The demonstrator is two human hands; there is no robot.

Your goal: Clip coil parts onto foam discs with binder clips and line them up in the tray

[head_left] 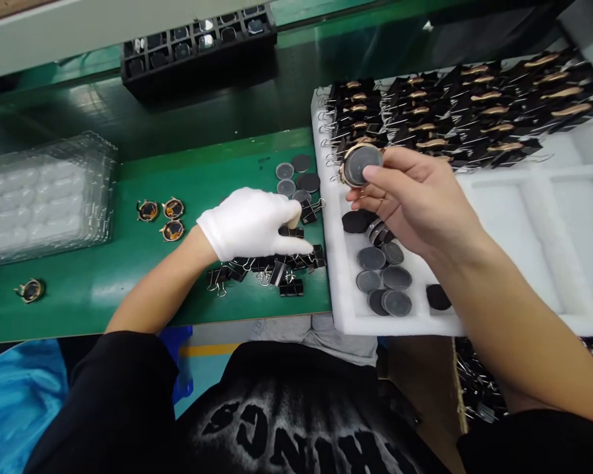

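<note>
While both hands work over the green mat, these notes tell how the step goes well.

Right hand: the bare right hand (415, 204) holds a round disc part (362, 164) above the near left corner of the white foam tray (563, 217); thumb and fingertips pinch its rim, and the grey face is turned to the camera.

Left hand: the left hand (250, 224) wears a white glove and lies on the pile of black binder clips (271, 270); its fingers are pressed together and stretched flat toward one clip, and I cannot tell if a clip is already gripped.

Disc position: it is in the air, just in front of the rows of clipped parts (449, 112) at the far side of the tray.

Advice for grip: in my judgement it is better to keep the fingers only on the rim, so the grey face stays clean.

Advice for clip: take one clip alone out of the pile, because the wire handles tangle easily.

Risk: loose grey discs (383, 276) lie in the tray under the right wrist, and a low wrist can push them.

Nearby: more discs (294, 178) lie on the mat beside the tray; three gold-rimmed parts (163, 217) and a stack of clear blister trays (39, 197) are well apart to the left.
</note>
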